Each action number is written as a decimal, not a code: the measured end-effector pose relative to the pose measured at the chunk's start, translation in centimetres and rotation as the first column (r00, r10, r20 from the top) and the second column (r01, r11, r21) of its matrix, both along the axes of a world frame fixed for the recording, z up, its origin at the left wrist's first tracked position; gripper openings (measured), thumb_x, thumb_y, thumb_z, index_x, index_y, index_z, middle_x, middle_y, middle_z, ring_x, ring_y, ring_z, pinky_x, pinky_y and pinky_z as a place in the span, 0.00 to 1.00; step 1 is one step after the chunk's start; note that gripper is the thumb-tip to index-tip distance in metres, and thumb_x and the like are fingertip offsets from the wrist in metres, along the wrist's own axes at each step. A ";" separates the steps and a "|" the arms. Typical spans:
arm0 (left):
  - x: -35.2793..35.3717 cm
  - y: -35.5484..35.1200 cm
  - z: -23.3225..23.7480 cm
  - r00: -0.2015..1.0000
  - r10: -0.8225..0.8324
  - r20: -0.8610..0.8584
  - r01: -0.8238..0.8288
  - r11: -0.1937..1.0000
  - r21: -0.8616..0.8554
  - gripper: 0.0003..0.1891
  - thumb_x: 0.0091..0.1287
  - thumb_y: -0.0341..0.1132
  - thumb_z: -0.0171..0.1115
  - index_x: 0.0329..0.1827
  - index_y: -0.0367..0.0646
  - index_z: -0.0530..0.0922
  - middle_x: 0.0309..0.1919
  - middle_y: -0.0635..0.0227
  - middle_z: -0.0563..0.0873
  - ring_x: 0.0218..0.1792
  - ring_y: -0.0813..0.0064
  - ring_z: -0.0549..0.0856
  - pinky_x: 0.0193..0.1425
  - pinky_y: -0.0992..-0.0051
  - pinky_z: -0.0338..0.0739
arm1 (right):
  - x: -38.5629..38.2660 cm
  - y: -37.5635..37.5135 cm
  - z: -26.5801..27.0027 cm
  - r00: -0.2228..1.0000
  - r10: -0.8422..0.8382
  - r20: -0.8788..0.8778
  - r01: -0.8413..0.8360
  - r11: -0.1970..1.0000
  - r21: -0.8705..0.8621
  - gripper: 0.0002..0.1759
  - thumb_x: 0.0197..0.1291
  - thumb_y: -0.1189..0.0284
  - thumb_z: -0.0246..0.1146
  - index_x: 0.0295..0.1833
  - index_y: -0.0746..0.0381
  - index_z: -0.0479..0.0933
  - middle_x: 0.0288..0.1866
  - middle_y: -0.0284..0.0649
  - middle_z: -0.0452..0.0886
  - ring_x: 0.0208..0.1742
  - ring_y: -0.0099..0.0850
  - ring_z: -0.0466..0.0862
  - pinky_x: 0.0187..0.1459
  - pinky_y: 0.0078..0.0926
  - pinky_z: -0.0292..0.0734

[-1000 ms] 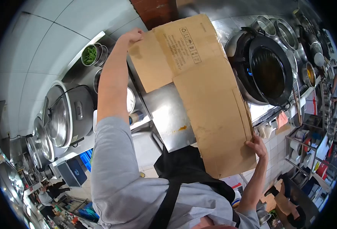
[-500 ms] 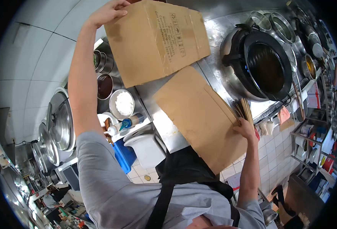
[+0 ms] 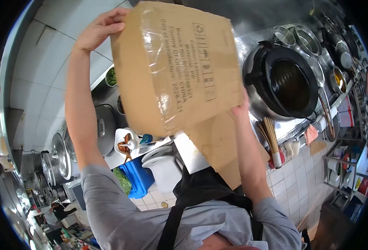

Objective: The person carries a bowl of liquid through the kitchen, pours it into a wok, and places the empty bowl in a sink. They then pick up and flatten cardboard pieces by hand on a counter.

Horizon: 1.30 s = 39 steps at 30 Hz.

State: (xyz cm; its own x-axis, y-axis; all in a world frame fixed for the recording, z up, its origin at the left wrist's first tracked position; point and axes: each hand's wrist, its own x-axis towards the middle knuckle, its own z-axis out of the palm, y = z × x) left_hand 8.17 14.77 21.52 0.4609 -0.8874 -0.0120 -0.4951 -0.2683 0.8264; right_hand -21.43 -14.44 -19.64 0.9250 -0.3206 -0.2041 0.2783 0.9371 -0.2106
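A brown cardboard sheet (image 3: pixel 217 50) with printed text and strips of clear tape is raised over the counter, tilted toward me. My left hand (image 3: pixel 100 31) grips its far left edge, thumb on the front face and fingers curled at the rim. At the right edge, my right hand (image 3: pixel 241 103) holds the same sheet, its fingers partly hidden behind it. Below, a second cardboard piece (image 3: pixel 217 141) lies over the near edge of the steel counter (image 3: pixel 192 156), partly covered by the raised sheet and my right forearm.
To the right stands a black wok-like pan (image 3: pixel 292 89) with dark liquid. Near it are a bamboo brush (image 3: pixel 269 135), metal strainers (image 3: pixel 307 39) and a bowl of yellow liquid (image 3: pixel 338 80). At left sit a white dish of brown food (image 3: pixel 123 141), squeeze bottles (image 3: pixel 145 139) and a blue crate (image 3: pixel 136 179).
The printed sheet has come up closer to the camera. My right hand has left the lower cardboard and moved up and left to the printed sheet's right edge.
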 end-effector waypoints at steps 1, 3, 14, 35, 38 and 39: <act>0.2 0.1 -0.6 1.000 -0.014 0.002 0.014 0.998 0.054 0.20 0.72 0.36 0.65 0.65 0.43 0.78 0.54 0.73 0.87 0.56 0.79 0.83 0.68 0.74 0.69 | -0.7 -1.4 0.2 0.998 -0.069 0.003 0.069 0.998 0.004 0.33 0.73 0.54 0.61 0.74 0.64 0.69 0.68 0.45 0.79 0.69 0.42 0.78 0.69 0.48 0.74; 2.1 1.1 -3.4 0.997 0.055 -0.053 -0.052 0.998 0.045 0.20 0.71 0.37 0.66 0.64 0.43 0.78 0.54 0.73 0.87 0.56 0.79 0.82 0.67 0.74 0.70 | -2.4 -5.2 4.1 0.974 -0.219 -0.050 0.216 0.974 -0.068 0.27 0.74 0.60 0.60 0.72 0.64 0.71 0.67 0.43 0.80 0.68 0.40 0.80 0.66 0.45 0.77; 14.4 -1.8 -37.5 0.868 0.210 0.451 -0.453 0.707 0.543 0.19 0.66 0.41 0.64 0.59 0.47 0.81 0.48 0.57 0.86 0.52 0.61 0.84 0.55 0.61 0.79 | 8.6 -13.7 -0.6 0.737 -0.657 -0.156 0.011 0.242 -0.970 0.19 0.65 0.73 0.71 0.59 0.69 0.82 0.51 0.35 0.87 0.47 0.24 0.85 0.46 0.23 0.78; -1.7 -6.4 -48.3 0.860 0.277 0.429 -0.507 0.570 0.647 0.61 0.56 0.80 0.58 0.86 0.53 0.51 0.86 0.56 0.39 0.84 0.42 0.36 0.78 0.27 0.36 | 13.0 -11.0 -11.2 0.812 -0.475 -0.339 -0.082 0.482 -0.872 0.14 0.68 0.73 0.69 0.55 0.69 0.84 0.50 0.36 0.89 0.49 0.24 0.85 0.52 0.24 0.78; -1.4 -6.9 -49.2 0.838 0.322 0.440 -0.545 0.528 0.651 0.61 0.56 0.81 0.57 0.86 0.55 0.50 0.86 0.57 0.43 0.84 0.44 0.38 0.79 0.30 0.39 | 13.2 -12.6 -10.8 0.551 -0.539 -0.637 -0.628 0.234 -0.742 0.15 0.69 0.72 0.68 0.55 0.69 0.84 0.50 0.36 0.89 0.49 0.24 0.85 0.52 0.25 0.78; -1.6 -6.6 -50.1 0.790 0.370 0.489 -0.613 0.503 0.610 0.59 0.58 0.81 0.55 0.85 0.53 0.52 0.86 0.57 0.45 0.84 0.44 0.39 0.79 0.31 0.39 | 13.6 -11.5 -11.1 0.647 -0.474 -0.596 -0.489 0.342 -0.803 0.15 0.70 0.72 0.67 0.56 0.69 0.84 0.50 0.36 0.88 0.49 0.24 0.85 0.52 0.25 0.77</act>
